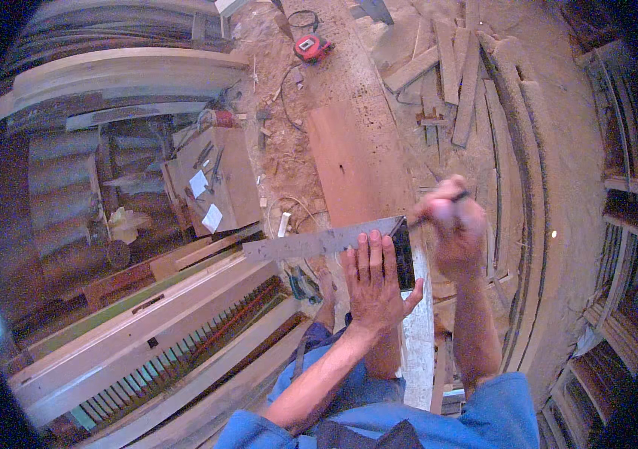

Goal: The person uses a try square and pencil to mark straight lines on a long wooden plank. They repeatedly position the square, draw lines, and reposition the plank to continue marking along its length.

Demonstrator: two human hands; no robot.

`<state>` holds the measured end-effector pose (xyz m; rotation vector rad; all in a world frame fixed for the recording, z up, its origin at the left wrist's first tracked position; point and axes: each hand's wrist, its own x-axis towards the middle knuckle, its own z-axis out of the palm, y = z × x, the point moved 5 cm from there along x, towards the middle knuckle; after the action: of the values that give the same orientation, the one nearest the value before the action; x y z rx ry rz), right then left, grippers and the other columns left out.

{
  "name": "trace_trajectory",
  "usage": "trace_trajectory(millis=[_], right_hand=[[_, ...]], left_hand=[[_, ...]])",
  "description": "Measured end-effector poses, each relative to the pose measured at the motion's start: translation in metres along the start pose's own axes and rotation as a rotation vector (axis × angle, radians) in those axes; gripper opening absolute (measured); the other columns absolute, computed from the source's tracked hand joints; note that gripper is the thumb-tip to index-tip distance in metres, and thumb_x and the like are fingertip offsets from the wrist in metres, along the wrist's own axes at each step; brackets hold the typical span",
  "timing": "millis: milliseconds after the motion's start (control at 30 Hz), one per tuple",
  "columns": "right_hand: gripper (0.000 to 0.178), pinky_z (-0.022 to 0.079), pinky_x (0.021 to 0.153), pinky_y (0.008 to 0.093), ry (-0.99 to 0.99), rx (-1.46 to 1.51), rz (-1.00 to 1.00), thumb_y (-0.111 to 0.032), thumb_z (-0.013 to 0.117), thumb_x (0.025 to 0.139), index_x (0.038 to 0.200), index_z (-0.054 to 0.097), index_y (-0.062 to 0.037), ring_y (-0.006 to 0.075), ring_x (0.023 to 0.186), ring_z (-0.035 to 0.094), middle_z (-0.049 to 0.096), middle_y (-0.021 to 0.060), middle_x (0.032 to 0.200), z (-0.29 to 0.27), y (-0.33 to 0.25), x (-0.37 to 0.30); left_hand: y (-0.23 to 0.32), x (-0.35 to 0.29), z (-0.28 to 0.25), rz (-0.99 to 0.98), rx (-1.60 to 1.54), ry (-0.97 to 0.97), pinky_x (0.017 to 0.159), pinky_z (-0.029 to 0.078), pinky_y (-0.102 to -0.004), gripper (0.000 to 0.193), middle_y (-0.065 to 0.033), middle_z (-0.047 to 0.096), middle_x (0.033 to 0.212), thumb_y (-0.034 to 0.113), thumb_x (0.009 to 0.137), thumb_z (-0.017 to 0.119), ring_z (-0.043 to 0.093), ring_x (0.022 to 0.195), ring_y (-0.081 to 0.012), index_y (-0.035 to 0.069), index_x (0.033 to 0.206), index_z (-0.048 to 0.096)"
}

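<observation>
A try square lies across the reddish-brown wooden board, its metal blade pointing left and its dark stock along the board's right edge. My left hand presses it down, fingers stretched over the blade and thumb by the lower end of the stock. Just right of the stock is my right hand, smeared by motion. Its fingers are closed round a thin dark tool, too blurred to tell its kind.
A red tape measure rests on the far end of the bench plank. Wood offcuts lie on the sawdust-covered floor at the right. To the left stand a brown box with papers on it and a slotted wooden frame.
</observation>
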<state>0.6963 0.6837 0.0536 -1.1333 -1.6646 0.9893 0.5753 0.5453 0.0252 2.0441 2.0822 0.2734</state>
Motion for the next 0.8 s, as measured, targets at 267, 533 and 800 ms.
trace_trajectory(millis=[267, 533, 800], right_hand=[[0.023, 0.047, 0.076, 0.0409, -0.2, -0.151, -0.309, -0.029, 0.075, 0.093, 0.081, 0.07, -0.01, 0.0262, 0.08, 0.06, 0.069, 0.0027, 0.078, 0.067, -0.052, 0.038], [0.023, 0.048, 0.072, 0.037, -0.11, -0.226, -0.048, -0.025, 0.06, 0.105, 0.095, 0.066, -0.0049, 0.0277, 0.08, 0.06, 0.067, 0.01, 0.094, 0.013, -0.008, 0.032], [0.034, 0.051, 0.072, 0.0339, -0.23, 0.459, 0.58, -0.033, 0.059, 0.107, 0.101, 0.069, -0.0005, 0.0154, 0.079, 0.062, 0.069, 0.0056, 0.087, 0.034, 0.035, -0.05]], left_hand=[[0.0, -0.002, -0.002, -0.011, -0.016, 0.004, 0.127, 0.013, -0.0574, 0.101, -0.0232, 0.025, 0.166, 0.058, 0.086, 0.065, 0.017, 0.157, -0.0396, -0.004, 0.158, 0.03], [0.001, 0.003, -0.005, 0.006, -0.041, 0.027, 0.127, 0.012, -0.0573, 0.1, -0.0219, 0.027, 0.165, 0.055, 0.085, 0.067, 0.018, 0.157, -0.0389, -0.004, 0.158, 0.03], [0.016, 0.002, -0.035, 0.079, -0.148, 0.124, 0.12, 0.027, -0.0571, 0.089, -0.0221, 0.041, 0.155, 0.034, 0.078, 0.073, 0.037, 0.145, -0.0396, -0.001, 0.153, 0.041]])
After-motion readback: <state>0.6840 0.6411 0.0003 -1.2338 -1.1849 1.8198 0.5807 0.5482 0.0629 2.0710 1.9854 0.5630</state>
